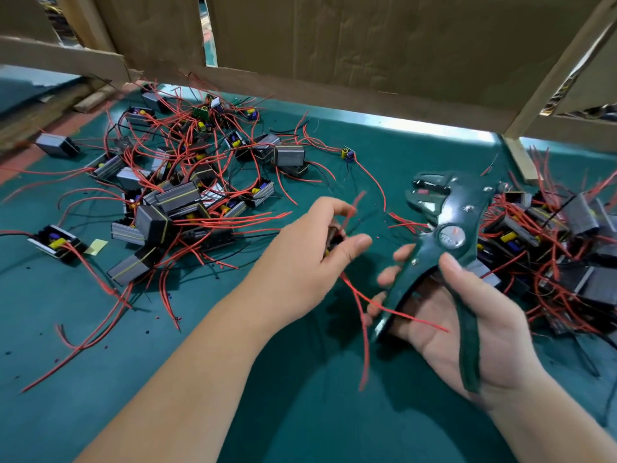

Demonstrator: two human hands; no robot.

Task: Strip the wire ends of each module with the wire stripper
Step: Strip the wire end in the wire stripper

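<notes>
My left hand (pixel 310 259) is closed around a small dark module (pixel 335 239) at the middle of the view; most of the module is hidden by my fingers. Its red wires (pixel 364 315) hang down and trail right, one crossing my right palm. One wire end rises blurred above my fingers. My right hand (pixel 467 322) grips the dark green wire stripper (pixel 444 235) by its handles, jaws pointing up and left, apart from the module. No wire sits in the jaws.
A heap of modules with red wires (pixel 173 198) covers the green table (pixel 100 362) at the left. Another heap (pixel 561 255) lies at the right. Cardboard walls and wooden slats (pixel 334 61) close off the back. Small insulation bits dot the table.
</notes>
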